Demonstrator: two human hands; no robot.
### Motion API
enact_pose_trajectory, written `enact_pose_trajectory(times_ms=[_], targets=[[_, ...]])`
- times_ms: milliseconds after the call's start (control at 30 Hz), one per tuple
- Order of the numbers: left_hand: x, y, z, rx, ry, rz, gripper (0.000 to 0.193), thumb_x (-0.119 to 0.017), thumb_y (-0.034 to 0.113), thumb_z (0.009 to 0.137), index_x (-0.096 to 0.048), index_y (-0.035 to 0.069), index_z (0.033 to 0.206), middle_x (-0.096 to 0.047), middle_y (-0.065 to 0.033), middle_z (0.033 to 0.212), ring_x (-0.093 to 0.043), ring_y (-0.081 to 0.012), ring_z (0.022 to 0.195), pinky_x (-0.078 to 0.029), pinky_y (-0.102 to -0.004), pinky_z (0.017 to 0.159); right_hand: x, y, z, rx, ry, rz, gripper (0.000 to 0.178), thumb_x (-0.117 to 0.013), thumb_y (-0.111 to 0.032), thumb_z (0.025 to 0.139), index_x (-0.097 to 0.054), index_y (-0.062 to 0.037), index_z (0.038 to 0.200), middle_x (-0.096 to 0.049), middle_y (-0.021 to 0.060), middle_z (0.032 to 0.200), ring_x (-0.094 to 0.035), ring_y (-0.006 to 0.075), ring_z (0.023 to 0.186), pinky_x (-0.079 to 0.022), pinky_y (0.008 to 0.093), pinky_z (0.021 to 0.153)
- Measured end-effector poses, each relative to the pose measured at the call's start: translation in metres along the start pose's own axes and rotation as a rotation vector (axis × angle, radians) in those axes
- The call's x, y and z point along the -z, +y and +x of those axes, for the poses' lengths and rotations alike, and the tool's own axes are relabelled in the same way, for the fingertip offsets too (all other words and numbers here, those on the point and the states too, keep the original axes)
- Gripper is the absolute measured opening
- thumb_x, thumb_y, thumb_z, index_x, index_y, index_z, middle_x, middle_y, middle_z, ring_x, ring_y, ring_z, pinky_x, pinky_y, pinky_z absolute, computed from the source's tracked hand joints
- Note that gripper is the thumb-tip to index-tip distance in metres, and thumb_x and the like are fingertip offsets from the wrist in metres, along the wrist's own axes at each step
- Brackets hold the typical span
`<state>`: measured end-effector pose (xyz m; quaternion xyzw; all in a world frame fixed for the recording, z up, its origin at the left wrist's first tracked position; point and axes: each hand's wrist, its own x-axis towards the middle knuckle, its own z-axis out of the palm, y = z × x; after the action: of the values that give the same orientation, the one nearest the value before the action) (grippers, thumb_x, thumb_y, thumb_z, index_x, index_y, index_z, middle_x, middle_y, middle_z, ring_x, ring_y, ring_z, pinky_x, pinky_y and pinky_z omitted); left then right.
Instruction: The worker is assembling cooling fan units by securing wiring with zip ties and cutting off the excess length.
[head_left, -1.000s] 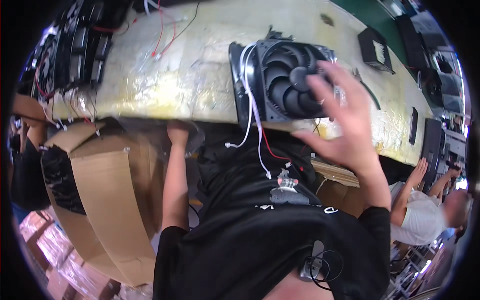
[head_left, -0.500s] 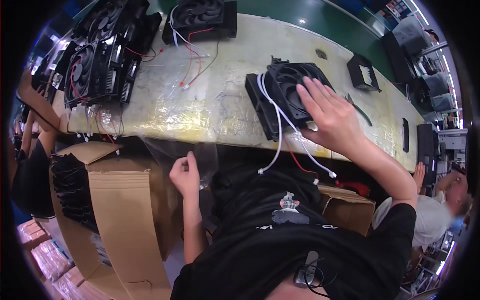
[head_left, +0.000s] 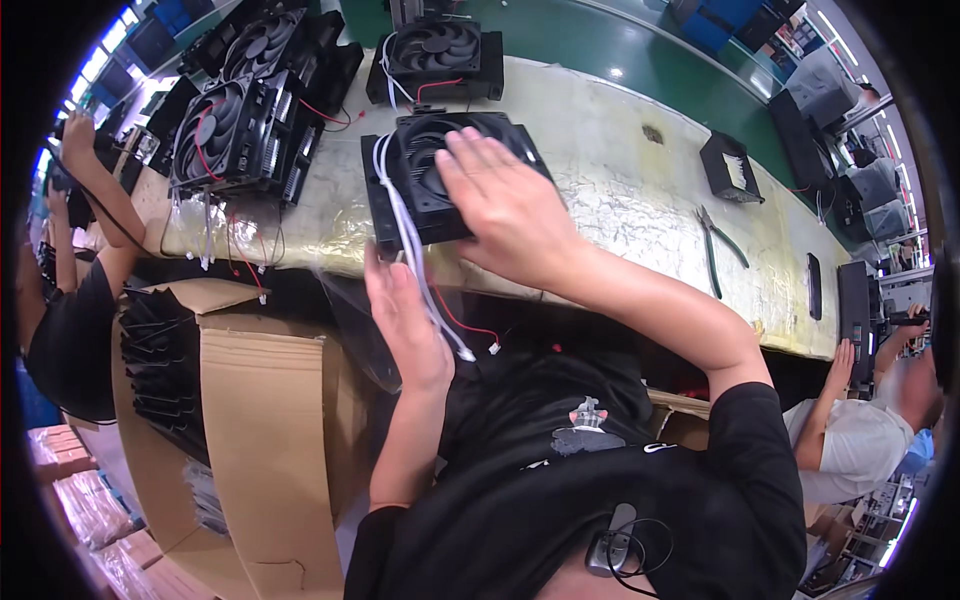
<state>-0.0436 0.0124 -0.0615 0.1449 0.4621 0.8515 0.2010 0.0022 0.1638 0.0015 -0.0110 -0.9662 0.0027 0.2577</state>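
Observation:
A black cooling fan unit (head_left: 425, 180) lies on the bench in front of me, white and red cables hanging from its left side over the near edge. My right hand (head_left: 505, 205) rests flat on its right part, fingers stretched across the fan and nothing gripped. At the unit's lower left corner, my left hand (head_left: 408, 315) is raised by the bench edge with fingers extended, next to the white cables (head_left: 418, 265). Whether the left fingertips touch the unit I cannot tell. Just behind sits another black fan unit (head_left: 437, 50).
Several fan units (head_left: 225, 130) are stacked at the bench's left. Green-handled pliers (head_left: 712, 245), a black frame (head_left: 728, 168) and a dark bar (head_left: 814, 285) lie to the right. An open cardboard box (head_left: 265, 420) with black parts stands below left. Other people work at both sides.
The fan unit has slid left along the bench under my right hand, close to the rear unit. My left hand has risen toward its cables and its fingers have straightened. The pliers are now uncovered.

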Motion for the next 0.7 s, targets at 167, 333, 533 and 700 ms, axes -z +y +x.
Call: enact_pose_trajectory(times_ms=[167,333,533,700], targets=[[0.023,-0.002,-0.017,-0.097,0.080,0.289,0.058,-0.058,0.013,0.097,-0.029,-0.003,0.144,-0.038,-0.0189,0.144,-0.037,-0.0240,0.133,-0.032,-0.0368,0.108,-0.053,-0.005,0.031,0.039,0.065,-0.165,0.060,-0.060,-0.010,0.075,-0.046,0.0152,0.128,-0.049,0.0316,0.134,-0.045,0.0406,0.132,-0.032,0.0448,0.113],[0.035,-0.010,-0.019,-0.181,0.124,0.480,0.059,-0.061,0.015,0.094,-0.031,-0.002,0.142,-0.039,-0.0174,0.142,-0.037,-0.0259,0.133,-0.031,-0.0417,0.107,-0.082,-0.011,0.059,-0.006,0.079,-0.246,0.054,-0.054,-0.007,0.078,-0.047,0.0160,0.126,-0.049,0.0341,0.132,-0.046,0.0437,0.130,-0.032,0.0480,0.112],[0.025,-0.030,-0.011,-0.755,0.225,0.872,0.090,-0.070,0.023,0.082,-0.014,-0.005,0.147,-0.019,-0.0266,0.151,-0.023,-0.0396,0.140,-0.022,-0.0525,0.111,-0.089,-0.005,0.076,-0.041,0.083,-0.186,0.052,-0.057,-0.010,0.078,-0.051,0.0119,0.126,-0.047,0.0341,0.134,-0.042,0.0457,0.132,-0.028,0.0512,0.113],[0.008,-0.043,0.001,-1.056,-0.161,0.590,0.043,-0.062,0.010,0.080,-0.046,0.000,0.119,-0.051,-0.0184,0.111,-0.052,-0.0307,0.099,-0.042,-0.0436,0.090,0.011,0.049,0.084,-0.070,0.025,0.379,0.035,-0.064,-0.006,0.077,-0.063,0.0022,0.111,-0.068,0.0201,0.106,-0.065,0.0287,0.104,-0.045,0.0455,0.100]])
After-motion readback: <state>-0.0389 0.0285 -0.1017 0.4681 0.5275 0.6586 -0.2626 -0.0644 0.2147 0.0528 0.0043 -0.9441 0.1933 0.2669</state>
